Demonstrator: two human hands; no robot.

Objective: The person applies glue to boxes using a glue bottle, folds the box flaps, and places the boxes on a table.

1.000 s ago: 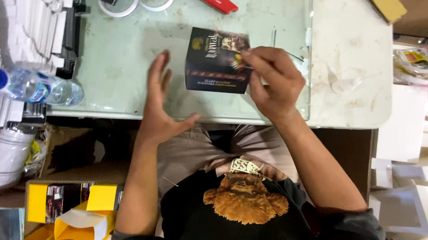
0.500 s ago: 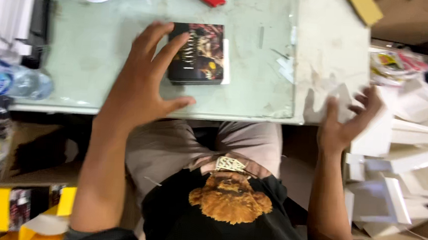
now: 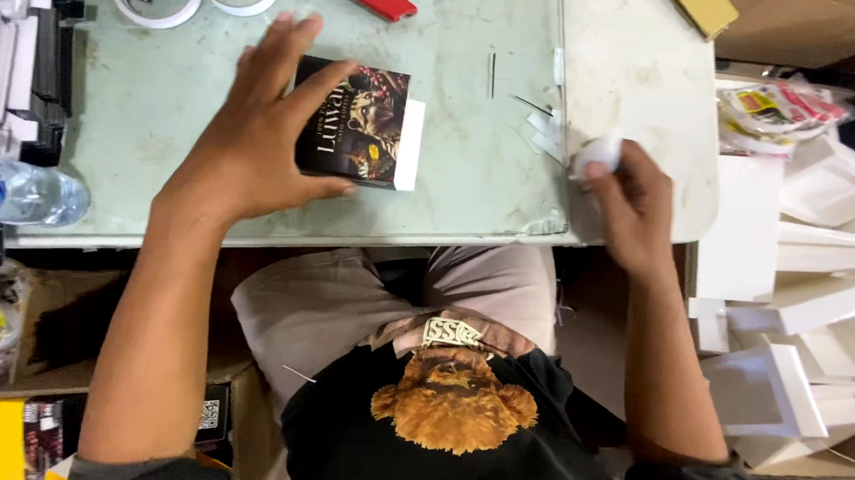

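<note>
The left hand (image 3: pixel 253 148) lies flat on the dark box (image 3: pixel 355 125) at 11 o'clock on the counter (image 3: pixel 471 193). The right hand (image 3: pixel 630 209) (at 2 o'clock) pinches a small white piece (image 3: pixel 597 154).

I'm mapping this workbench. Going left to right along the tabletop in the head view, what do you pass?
Clear water bottle → left hand → dark printed box → small white scraps → right hand pinching a white piece → stacked white trays.
</note>
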